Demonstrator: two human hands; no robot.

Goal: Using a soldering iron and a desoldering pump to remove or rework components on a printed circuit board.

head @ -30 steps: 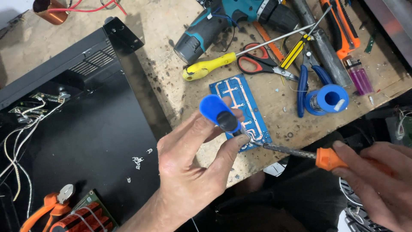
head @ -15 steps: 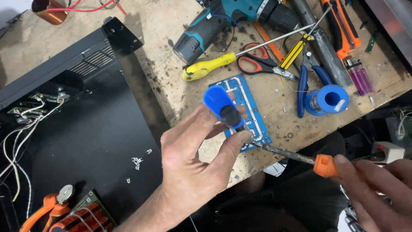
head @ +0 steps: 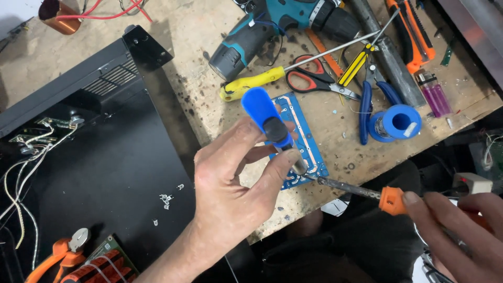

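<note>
Our left hand (head: 236,194) grips the blue pump (head: 272,123) at mid-frame, axis running upper-left to lower-right, nozzle on the board (head: 304,152). Our right hand (head: 456,230) grips the iron (head: 367,193), whose tip meets the nozzle from the lower right.

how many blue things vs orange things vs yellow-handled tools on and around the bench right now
Blue: 4 – desoldering pump in the left hand, circuit board, solder spool, pliers
Orange: 3 – soldering iron in the right hand, cutter, pliers at lower left
Yellow-handled: 2 – screwdriver, small screwdriver
Total: 9
</note>
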